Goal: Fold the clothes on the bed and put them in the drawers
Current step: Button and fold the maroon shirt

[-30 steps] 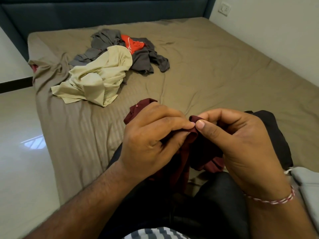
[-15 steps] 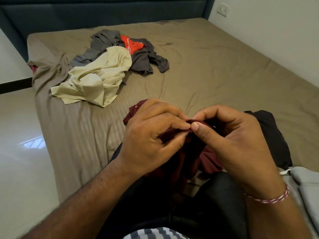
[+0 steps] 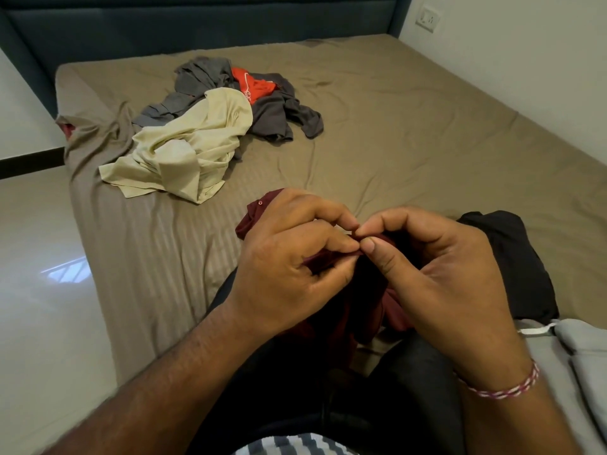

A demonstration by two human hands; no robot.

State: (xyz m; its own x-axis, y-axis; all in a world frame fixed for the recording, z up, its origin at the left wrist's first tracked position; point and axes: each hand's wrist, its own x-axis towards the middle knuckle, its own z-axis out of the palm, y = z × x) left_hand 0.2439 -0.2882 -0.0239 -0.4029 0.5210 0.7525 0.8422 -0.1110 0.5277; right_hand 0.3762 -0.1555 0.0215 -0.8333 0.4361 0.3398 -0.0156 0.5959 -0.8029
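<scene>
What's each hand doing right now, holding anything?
Left hand: closed, pinching the maroon shirt between thumb and fingers.
Right hand: closed, pinching the same maroon shirt beside the left.

I have only one view to work from: a wide-angle camera worn on the person's head, looking forward and steeply down. It sits closest to the two hands, the left hand (image 3: 282,267) and the right hand (image 3: 440,274), which fill the lower middle of the frame with the forearms running in from the bottom edge. Past them the view faces along the bed (image 3: 377,126) toward the headboard (image 3: 197,24) at the top. The glossy floor (image 3: 39,274) takes the left side, the wall (image 3: 525,60) the upper right corner. Straight edges bow from the wide lens. No second view shares the scene.
</scene>
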